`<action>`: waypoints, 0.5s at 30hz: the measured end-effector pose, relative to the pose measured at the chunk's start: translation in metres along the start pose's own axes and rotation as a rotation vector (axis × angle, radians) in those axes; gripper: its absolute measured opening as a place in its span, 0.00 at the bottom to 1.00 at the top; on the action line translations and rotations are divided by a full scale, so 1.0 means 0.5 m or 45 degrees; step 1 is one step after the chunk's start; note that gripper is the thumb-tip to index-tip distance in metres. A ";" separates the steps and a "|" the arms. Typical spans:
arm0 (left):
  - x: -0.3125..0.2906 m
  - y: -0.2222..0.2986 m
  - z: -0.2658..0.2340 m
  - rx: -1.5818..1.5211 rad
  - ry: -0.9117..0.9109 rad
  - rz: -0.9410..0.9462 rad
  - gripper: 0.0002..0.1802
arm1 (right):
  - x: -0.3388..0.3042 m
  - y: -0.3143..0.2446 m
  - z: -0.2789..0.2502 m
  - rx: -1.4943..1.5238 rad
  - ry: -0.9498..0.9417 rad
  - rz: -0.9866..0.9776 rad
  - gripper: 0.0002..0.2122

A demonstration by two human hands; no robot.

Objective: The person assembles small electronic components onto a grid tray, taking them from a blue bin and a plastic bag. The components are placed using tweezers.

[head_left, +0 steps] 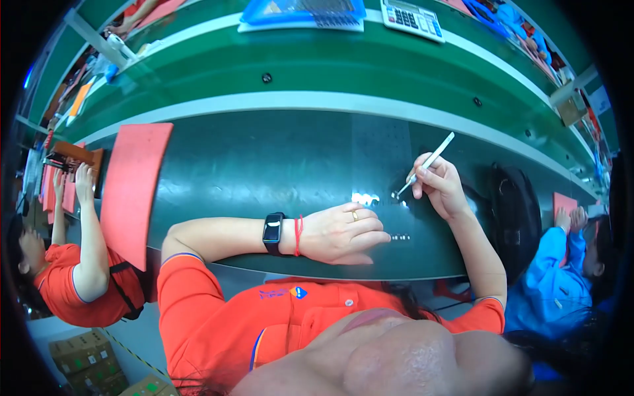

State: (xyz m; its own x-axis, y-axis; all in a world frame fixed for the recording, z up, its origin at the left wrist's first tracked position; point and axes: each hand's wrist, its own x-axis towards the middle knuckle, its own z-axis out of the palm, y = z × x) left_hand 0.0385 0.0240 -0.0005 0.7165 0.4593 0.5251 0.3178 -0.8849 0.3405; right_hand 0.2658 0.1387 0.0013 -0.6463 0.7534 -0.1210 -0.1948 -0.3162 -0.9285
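1. The dark green surface (264, 165) bends with the lens; its near edge is hidden behind the person's orange shirt.
2. A red foam mat (132, 185) lies at far left, well apart from both hands.
3. The left hand (340, 232) rests flat, fingers loosely curled, holding nothing.
4. The right hand (441, 185) pinches a white pen-like tool (428, 162), tip down.
5. A row of tiny parts (399, 237), too small to identify, lies just beside the left fingertips.
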 end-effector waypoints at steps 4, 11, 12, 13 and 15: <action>0.055 0.024 -0.120 -0.738 0.325 -0.367 0.24 | 0.078 0.008 0.037 0.003 0.047 -0.057 0.09; 0.213 0.058 -0.179 -1.942 0.830 0.660 0.42 | 0.105 0.028 0.024 -0.096 -0.031 -0.175 0.09; 0.219 0.064 -0.176 -1.970 0.808 0.659 0.42 | 0.105 0.030 0.023 -0.088 -0.002 -0.184 0.09; 0.223 0.072 -0.171 -2.047 0.788 0.615 0.44 | 0.113 0.031 0.022 -0.105 -0.042 -0.184 0.09; 0.230 0.087 -0.165 -2.207 0.746 0.532 0.46 | 0.117 0.039 0.025 -0.110 -0.104 -0.170 0.09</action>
State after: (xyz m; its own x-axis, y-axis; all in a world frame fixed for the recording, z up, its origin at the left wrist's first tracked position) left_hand 0.0833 0.0448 0.1391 0.1766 0.5589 0.8102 -0.9671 -0.0548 0.2485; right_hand 0.2147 0.1695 -0.0193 -0.6775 0.7349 0.0310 -0.2207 -0.1630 -0.9616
